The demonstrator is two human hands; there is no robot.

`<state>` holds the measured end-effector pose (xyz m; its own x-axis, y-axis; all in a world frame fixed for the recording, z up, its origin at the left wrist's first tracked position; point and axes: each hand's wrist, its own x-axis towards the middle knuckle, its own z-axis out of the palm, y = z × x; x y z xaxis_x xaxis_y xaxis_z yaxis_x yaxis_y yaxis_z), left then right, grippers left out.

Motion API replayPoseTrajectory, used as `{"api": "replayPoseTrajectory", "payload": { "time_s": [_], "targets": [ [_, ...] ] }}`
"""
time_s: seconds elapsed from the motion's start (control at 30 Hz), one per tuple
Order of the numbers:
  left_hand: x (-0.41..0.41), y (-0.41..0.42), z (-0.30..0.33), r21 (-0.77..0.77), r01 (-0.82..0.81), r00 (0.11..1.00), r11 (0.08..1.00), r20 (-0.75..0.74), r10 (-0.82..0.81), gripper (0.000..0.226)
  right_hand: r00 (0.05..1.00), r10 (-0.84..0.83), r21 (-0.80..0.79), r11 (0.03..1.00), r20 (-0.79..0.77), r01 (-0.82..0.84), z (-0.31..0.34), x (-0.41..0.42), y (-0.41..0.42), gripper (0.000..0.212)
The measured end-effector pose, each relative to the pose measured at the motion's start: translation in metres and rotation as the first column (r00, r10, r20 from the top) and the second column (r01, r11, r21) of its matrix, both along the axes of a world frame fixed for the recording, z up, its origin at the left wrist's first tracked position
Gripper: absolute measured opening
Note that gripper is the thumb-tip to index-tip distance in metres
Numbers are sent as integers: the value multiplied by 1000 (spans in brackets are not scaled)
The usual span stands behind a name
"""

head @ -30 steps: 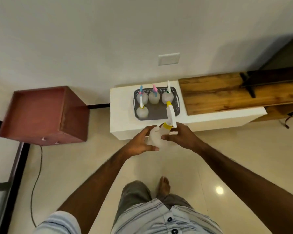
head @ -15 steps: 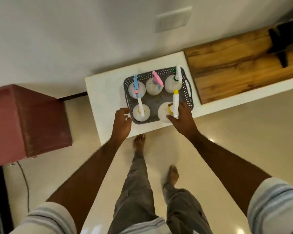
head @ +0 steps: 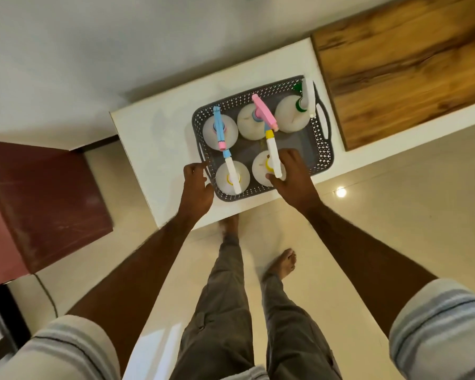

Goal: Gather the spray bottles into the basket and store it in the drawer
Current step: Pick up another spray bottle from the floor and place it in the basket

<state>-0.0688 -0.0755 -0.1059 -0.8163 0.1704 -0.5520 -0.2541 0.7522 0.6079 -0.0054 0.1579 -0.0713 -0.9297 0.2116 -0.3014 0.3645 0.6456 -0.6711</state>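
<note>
On the white counter (head: 159, 138), against the wall, sits a dark grey perforated basket (head: 320, 149) with five white spray bottles standing upright inside. Along its far side are a blue-topped bottle (head: 219, 127), a pink-topped bottle (head: 254, 120) and a green-collared bottle (head: 292, 116). Along the near side stand two yellow-collared bottles: one at the left (head: 232, 178), and one toward the middle (head: 266, 167), beside empty floor in the basket's near right corner. The right hand (head: 292, 175) grips the middle near bottle, thumb and fingers (head: 287, 157) curled about its body and trigger head. The left hand (head: 196, 185) rests at the basket's left rim by the handle slot, fingers bent; whether it actually grasps the rim I cannot tell. Right of the counter lies a wooden top (head: 401, 67); left of it stands a dark red cabinet (head: 39, 204). Bare feet show on the tiled floor (head: 395, 215) below.
</note>
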Motion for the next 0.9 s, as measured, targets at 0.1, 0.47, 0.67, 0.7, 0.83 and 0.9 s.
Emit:
{"api": "replayPoseTrajectory", "payload": {
  "time_s": [0.1, 0.47, 0.67, 0.7, 0.83, 0.9],
  "targets": [
    [-2, 3, -4, -9, -11, 1000, 1000, 18, 11, 58, 999, -21, -13, 1000, 29, 21, -16, 2, 0, 49],
    [2, 3, 10, -106, 68, 997, 992, -38, -72, 55, 996, -1, -2, 1000, 90, 1, -25, 2, 4, 61],
    [10, 7, 84, -277, 200, 888, 940, -355, -293, 48, 986, -138, -14, 990, 89, 140, 32, 37, 14, 67],
    [11, 7, 95, -289, 258, 843, 922, -399, -361, 51, 985, -138, -2, 990, 99, 139, 42, 47, 16, 69],
    [21, 25, 141, -352, 602, 513, 717, -518, -685, 69, 989, -134, 116, 985, 66, 126, 98, 99, 29, 79],
    [32, 43, 156, -427, 720, 335, 547, -476, -813, 78, 989, -123, 205, 973, 80, 104, 121, 132, 35, 88]
  ]
}}
